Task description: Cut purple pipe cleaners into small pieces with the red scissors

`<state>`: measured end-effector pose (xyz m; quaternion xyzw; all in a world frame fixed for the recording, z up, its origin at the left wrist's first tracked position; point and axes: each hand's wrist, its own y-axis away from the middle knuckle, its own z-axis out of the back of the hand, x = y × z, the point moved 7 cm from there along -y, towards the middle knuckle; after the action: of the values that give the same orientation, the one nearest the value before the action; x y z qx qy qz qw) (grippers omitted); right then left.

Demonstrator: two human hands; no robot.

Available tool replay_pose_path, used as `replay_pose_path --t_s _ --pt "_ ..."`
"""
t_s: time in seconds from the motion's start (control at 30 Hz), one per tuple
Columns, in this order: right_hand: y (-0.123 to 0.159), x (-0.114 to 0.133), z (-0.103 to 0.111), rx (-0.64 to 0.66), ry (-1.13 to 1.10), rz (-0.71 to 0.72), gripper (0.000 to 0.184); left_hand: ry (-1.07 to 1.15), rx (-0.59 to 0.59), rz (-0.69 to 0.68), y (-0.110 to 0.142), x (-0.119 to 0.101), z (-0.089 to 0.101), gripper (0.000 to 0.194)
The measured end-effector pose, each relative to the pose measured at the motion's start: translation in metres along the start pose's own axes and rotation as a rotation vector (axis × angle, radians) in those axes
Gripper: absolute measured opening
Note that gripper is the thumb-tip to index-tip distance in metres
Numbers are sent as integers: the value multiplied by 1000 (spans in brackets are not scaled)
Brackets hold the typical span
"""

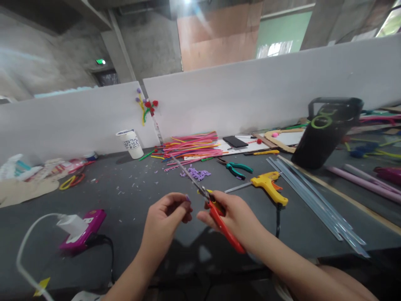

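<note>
My right hand (233, 213) is closed round red-handled scissors (224, 228). Their long thin blades point up and to the left, over the table. Beside them, my left hand (167, 221) pinches a small purple piece (187, 197) between thumb and fingertips, apart from the blades. Beyond both hands lies a small heap of cut purple pieces (198, 173). Farther back is a bundle of pink, red and yellow pipe cleaners (191, 146).
Right of the hands lie teal-handled pliers (236, 169), a yellow glue gun (267, 186) and clear glue sticks (313, 200). A black tumbler (326, 138) stands farther right. At left are a purple power strip (89, 230) with a white plug, and a white cup (131, 144).
</note>
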<state>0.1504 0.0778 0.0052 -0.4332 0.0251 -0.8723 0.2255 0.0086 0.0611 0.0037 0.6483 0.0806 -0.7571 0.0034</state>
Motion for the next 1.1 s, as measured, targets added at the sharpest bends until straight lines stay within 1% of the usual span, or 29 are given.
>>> replay_pose_path --t_s 0.07,0.17,0.27,0.37,0.6,0.7,1.1 --pt "5 2 -1 -1 163 38 31 120 -31 -4 -2 -2 8 8" --pt "10 1 -5 3 325 67 40 204 -47 -66 -2 -7 15 6" --pt "13 0 -8 9 435 97 45 249 -67 -105 -1 -10 18 5" --pt "13 -2 -10 14 506 93 44 282 -70 -105 0 -10 18 4" --pt "13 -2 -12 -36 549 128 35 257 -74 -111 1 -12 19 6" --pt "13 -2 -12 -41 562 138 33 256 -65 -108 1 -11 19 6" --pt "14 -3 -13 -38 586 136 41 274 -61 -96 1 -11 18 7"
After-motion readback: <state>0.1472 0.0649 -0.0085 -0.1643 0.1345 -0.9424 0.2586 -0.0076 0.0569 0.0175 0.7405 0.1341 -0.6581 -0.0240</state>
